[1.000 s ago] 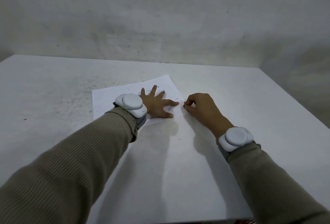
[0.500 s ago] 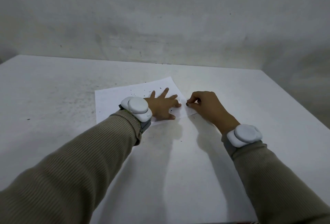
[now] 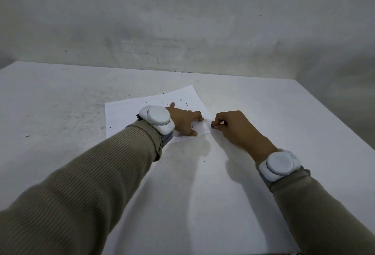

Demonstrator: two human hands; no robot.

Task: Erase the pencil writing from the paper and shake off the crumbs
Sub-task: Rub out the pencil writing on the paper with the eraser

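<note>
White tabletop (image 3: 60, 102) carries the paper (image 3: 125, 116), flat at centre. My left hand (image 3: 182, 119) lies on it, fingers straight and pressing down, to stop the sheet sliding under the rubbing stroke. My right hand (image 3: 233, 126) works at the sheet's right edge, fingers (image 3: 218, 121) curled tight on what I take to be the eraser, hidden in the grip. Dark crumbs (image 3: 180, 100) dot the paper. Against one second ago, the left fingers are less splayed.

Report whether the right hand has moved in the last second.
Yes, slightly: the right hand slid toward the person along the paper's right edge.
</note>
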